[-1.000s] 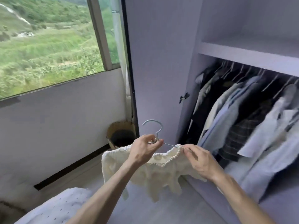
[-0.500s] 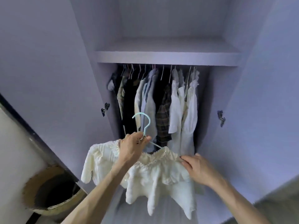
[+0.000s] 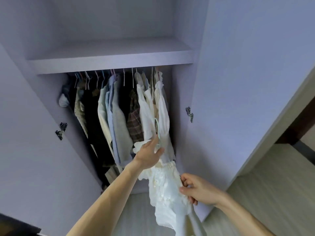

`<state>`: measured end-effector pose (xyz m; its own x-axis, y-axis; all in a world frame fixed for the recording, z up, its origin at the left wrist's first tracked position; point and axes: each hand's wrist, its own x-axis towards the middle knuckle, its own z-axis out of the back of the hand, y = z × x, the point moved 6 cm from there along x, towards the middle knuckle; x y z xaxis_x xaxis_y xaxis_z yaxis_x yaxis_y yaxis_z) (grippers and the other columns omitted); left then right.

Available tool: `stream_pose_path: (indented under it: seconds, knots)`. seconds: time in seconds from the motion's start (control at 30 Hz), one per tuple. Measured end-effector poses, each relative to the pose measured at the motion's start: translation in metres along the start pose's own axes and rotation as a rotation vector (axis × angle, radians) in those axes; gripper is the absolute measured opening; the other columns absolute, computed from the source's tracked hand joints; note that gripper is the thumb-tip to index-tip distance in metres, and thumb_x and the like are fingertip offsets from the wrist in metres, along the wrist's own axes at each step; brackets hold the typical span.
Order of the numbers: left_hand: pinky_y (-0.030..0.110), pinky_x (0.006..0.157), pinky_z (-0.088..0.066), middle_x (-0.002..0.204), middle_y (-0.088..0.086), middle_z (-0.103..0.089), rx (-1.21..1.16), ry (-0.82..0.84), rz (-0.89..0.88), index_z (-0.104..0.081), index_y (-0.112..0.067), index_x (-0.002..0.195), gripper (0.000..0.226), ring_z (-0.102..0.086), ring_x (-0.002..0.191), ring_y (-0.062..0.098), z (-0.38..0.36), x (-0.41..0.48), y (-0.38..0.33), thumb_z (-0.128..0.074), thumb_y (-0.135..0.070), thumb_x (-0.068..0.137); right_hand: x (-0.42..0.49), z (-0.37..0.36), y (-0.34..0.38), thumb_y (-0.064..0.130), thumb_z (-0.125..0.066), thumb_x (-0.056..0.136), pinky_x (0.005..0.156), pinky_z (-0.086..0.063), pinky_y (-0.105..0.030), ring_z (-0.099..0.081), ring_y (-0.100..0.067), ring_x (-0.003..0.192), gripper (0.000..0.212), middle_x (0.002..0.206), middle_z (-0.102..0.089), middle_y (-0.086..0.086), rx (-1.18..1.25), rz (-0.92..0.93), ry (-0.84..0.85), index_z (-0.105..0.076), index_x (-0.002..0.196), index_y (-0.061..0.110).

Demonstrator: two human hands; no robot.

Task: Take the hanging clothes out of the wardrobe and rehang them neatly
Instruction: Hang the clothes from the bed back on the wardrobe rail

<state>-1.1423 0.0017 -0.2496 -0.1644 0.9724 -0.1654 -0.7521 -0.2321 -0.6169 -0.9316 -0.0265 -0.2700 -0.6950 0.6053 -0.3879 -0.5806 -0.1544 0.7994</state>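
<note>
The cream blouse [image 3: 166, 188] is light, soft and ruffled, with no stiffness of its own. We judge that it will sag, twist or slide off a shoulder if carried by the cloth alone. The firm place to take it is the pale green hanger [image 3: 158, 133], at the neck just under the hook, with a second light hold on the fabric to stop it swinging. That is how we have it: our left hand [image 3: 150, 155] is wrapped round the hanger's neck, thumb on the near side, and our right hand [image 3: 194, 190] pinches the blouse's side edge lower down between thumb and curled fingers. The blouse hangs in the air before the right part of the wardrobe [image 3: 180, 92] opening, well below the hanger tops, right up against the white garments [image 3: 146, 114] at the right end of the row; whether it touches them we cannot tell. Its long axis runs from the hook, which points up toward the rail, down and toward us to the hem at the bottom edge of the view, tilted where the right hand holds the lower part out. The hook shows nearly edge-on, as a narrow curve. Beyond it the hanging clothes [image 3: 117, 116] crowd the rail, whose bar is hidden behind the shelf [image 3: 110, 63], and the right door [image 3: 247, 82] stands open past its hinge [image 3: 189, 114].
</note>
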Motion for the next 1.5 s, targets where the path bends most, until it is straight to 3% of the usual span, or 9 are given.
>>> stream_pose_path:
  seconds: [0.1,0.3,0.4,0.57,0.73,0.87,1.1,1.23,1.5]
  knots:
    - [0.047,0.123,-0.012,0.166,-0.003,-0.014,0.097,0.035,-0.011,-0.004,-0.037,0.158,0.067,-0.007,0.153,0.021,-0.003,0.001,-0.003,-0.037,-0.053,0.102,0.0,0.001,-0.013,0.01,-0.053,0.099,0.051,-0.045,-0.024,-0.055,-0.01,0.055,0.019,0.079,-0.057,-0.004,0.083,-0.055,-0.103,-0.051,0.112,-0.003]
    - [0.052,0.123,-0.006,0.167,-0.002,0.007,0.376,-0.112,-0.037,-0.003,-0.039,0.158,0.067,0.003,0.153,0.023,0.036,-0.002,0.002,-0.037,-0.054,0.101,0.011,0.008,-0.028,0.007,-0.056,0.096,0.049,-0.042,-0.025,-0.05,-0.01,0.049,0.005,0.054,-0.055,0.003,0.161,-0.122,-0.225,-0.054,0.096,0.003]
    - [0.055,0.123,-0.002,0.166,-0.001,0.013,0.444,-0.18,-0.036,-0.004,-0.04,0.158,0.068,0.009,0.153,0.023,0.064,-0.002,0.014,-0.037,-0.055,0.101,0.02,0.016,-0.028,0.009,-0.056,0.097,0.05,-0.043,-0.025,-0.05,-0.01,0.05,0.005,0.054,-0.055,0.004,0.18,-0.134,-0.283,-0.053,0.092,0.007]
    - [0.059,0.121,0.0,0.166,0.0,0.015,0.528,-0.297,-0.008,-0.001,-0.04,0.157,0.068,0.012,0.153,0.024,0.114,0.005,0.031,-0.035,-0.056,0.101,0.056,0.054,-0.026,0.011,-0.053,0.099,0.052,-0.043,-0.023,-0.049,-0.01,0.053,0.01,0.067,-0.055,-0.001,0.139,-0.148,-0.38,-0.053,0.1,0.001]
    - [0.063,0.119,-0.005,0.166,0.004,0.012,0.582,-0.473,-0.023,0.0,-0.043,0.157,0.069,0.007,0.153,0.027,0.17,0.025,0.034,-0.037,-0.054,0.1,0.126,0.108,-0.02,0.02,-0.053,0.097,0.063,-0.045,-0.036,-0.054,-0.015,0.058,0.01,0.071,-0.056,0.002,0.068,-0.146,-0.469,-0.051,0.088,0.015]
    - [0.064,0.118,-0.005,0.167,0.004,0.01,0.612,-0.583,-0.022,-0.001,-0.042,0.157,0.07,0.006,0.153,0.027,0.212,0.052,0.026,-0.039,-0.053,0.099,0.183,0.155,0.012,0.027,-0.05,0.095,0.063,-0.043,-0.034,-0.055,-0.019,0.065,0.015,0.072,-0.057,0.002,-0.069,-0.121,-0.536,-0.045,0.081,0.023]
    - [0.064,0.119,-0.003,0.167,0.004,0.01,0.709,-0.759,-0.083,0.005,-0.039,0.157,0.071,0.003,0.154,0.03,0.28,0.134,-0.01,-0.036,-0.052,0.1,0.258,0.232,0.073,0.027,-0.044,0.1,0.062,-0.036,-0.032,-0.053,-0.019,0.071,0.013,0.079,-0.057,0.002,-0.249,-0.053,-0.646,-0.046,0.095,0.016]
    - [0.06,0.12,0.002,0.166,0.001,0.015,0.688,-0.791,-0.066,0.011,-0.039,0.156,0.066,0.006,0.154,0.025,0.295,0.187,-0.021,-0.022,-0.055,0.101,0.29,0.266,0.093,0.027,-0.043,0.101,0.057,-0.033,-0.031,-0.049,-0.017,0.067,0.013,0.076,-0.054,0.003,-0.288,-0.033,-0.684,-0.043,0.094,0.016]
    - [0.063,0.119,0.004,0.166,0.002,0.006,0.632,-0.882,-0.017,0.017,-0.041,0.153,0.065,0.008,0.152,0.025,0.288,0.231,-0.002,-0.014,-0.063,0.1,0.343,0.312,0.118,0.028,-0.042,0.101,0.068,-0.04,-0.032,-0.058,-0.031,0.083,0.014,0.083,-0.057,-0.004,-0.313,-0.019,-0.724,-0.044,0.098,0.015]
